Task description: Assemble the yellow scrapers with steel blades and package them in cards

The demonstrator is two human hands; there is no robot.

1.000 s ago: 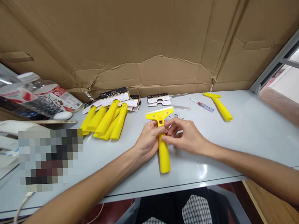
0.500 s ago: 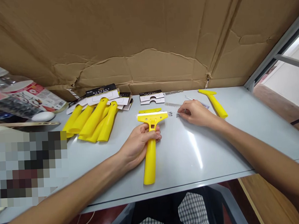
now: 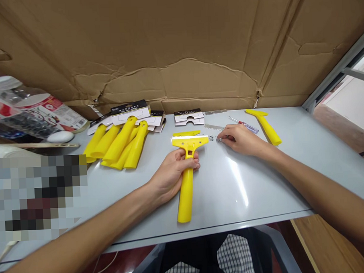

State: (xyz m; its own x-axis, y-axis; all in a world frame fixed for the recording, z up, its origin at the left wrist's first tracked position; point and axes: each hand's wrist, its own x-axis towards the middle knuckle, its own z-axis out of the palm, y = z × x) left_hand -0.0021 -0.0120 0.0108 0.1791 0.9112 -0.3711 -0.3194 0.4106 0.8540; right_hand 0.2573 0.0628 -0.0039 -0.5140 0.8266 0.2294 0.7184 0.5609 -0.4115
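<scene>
My left hand [image 3: 171, 175] is wrapped around the neck of a yellow scraper [image 3: 186, 196], its wide head pointing away from me and a pale strip along the head's far edge. Just behind that head lies a flat yellow strip [image 3: 186, 133]. Small metal pieces, apparently screws [image 3: 211, 138], are heaped at the head's right end. Beside them, my right hand [image 3: 241, 140] rests on the table with fingertips pinched together; a tiny grey piece shows at the tips, too small to name. A screwdriver [image 3: 249, 127] with a clear handle lies behind my right hand, near two thin metal blades [image 3: 214, 127].
Several yellow scraper handles with cards [image 3: 119, 145] are piled at left. Folded cards [image 3: 189, 122] lie at the back. Another yellow scraper handle [image 3: 269, 128] is at right. A large plastic bottle [image 3: 48, 108] and white mouse [image 3: 60, 136] sit far left. Cardboard [image 3: 180, 40] walls the back.
The view has shifted slightly. My left hand keeps its hold on the scraper. My right fingertips stay by the small metal pieces, and more of the screwdriver shows behind that hand.
</scene>
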